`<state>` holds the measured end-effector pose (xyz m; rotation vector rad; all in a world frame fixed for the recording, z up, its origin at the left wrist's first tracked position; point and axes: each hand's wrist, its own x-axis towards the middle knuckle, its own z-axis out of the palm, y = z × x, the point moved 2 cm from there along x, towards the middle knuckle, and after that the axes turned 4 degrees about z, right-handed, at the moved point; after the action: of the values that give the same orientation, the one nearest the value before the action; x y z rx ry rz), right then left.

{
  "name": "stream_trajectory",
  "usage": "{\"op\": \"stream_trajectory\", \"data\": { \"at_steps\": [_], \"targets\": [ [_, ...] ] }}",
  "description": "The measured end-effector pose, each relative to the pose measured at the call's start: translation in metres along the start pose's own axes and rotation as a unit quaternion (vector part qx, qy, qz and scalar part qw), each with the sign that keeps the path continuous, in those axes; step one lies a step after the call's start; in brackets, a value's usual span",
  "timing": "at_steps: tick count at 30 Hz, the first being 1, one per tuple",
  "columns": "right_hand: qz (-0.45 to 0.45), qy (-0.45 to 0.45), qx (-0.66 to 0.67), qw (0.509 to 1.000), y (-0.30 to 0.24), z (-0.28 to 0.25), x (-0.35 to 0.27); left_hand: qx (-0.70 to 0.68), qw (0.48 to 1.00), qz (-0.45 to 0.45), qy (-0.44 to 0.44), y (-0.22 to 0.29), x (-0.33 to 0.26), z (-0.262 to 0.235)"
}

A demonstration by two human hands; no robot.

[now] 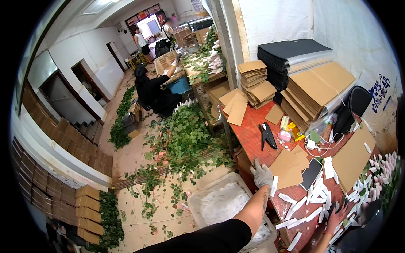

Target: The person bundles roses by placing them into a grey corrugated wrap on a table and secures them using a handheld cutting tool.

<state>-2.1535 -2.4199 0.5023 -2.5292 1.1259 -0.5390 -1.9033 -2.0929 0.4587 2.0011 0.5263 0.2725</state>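
Resting flat and spread on the red table [253, 139] edge beside thin, light, bendy card [288, 168], left hand [261, 173] gripped nothing; right hand [335, 217] grip unclear.

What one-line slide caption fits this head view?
Gloved left hand rests on a red worktable edge beside brown card sheets, right hand among white paper strips.
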Motion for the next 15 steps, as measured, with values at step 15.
{"op": "stream_trajectory", "data": {
  "at_steps": [15],
  "targets": [
    [-0.004, -0.11, 0.1, 0.989, -0.097, 0.008, -0.137, 0.64, 0.66, 0.338, -0.201, 0.03, -0.01, 0.016]
  ]
}}
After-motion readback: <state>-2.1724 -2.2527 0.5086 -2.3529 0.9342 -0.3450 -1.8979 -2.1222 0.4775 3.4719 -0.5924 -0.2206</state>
